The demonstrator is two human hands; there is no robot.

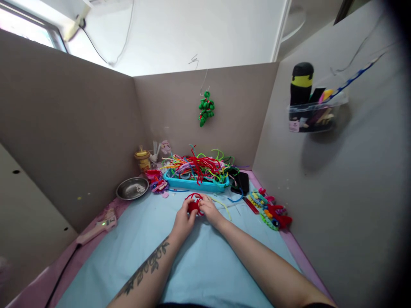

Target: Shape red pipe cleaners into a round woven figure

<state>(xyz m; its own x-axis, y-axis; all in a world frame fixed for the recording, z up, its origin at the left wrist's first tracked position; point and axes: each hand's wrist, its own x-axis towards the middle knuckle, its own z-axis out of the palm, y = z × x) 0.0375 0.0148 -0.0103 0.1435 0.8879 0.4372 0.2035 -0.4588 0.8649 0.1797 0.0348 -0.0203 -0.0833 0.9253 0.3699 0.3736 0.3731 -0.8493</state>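
My left hand [183,219] and my right hand [209,210] meet over the light blue mat [199,261], both closed on a small red pipe-cleaner piece [194,205]. Red loops stick up from it between my fingers. Just beyond my hands stands a turquoise tray [195,184] heaped with several coloured pipe cleaners [199,164]. A loose yellow-green pipe cleaner [223,206] lies right of my right hand.
A steel bowl [132,188] and a pink glue gun [98,226] lie at the left. Finished colourful pipe-cleaner figures [269,211] lie at the right edge, a black phone [240,183] behind them. A green ornament [206,109] hangs on the back partition; a clear holder [313,113] clings to the right wall.
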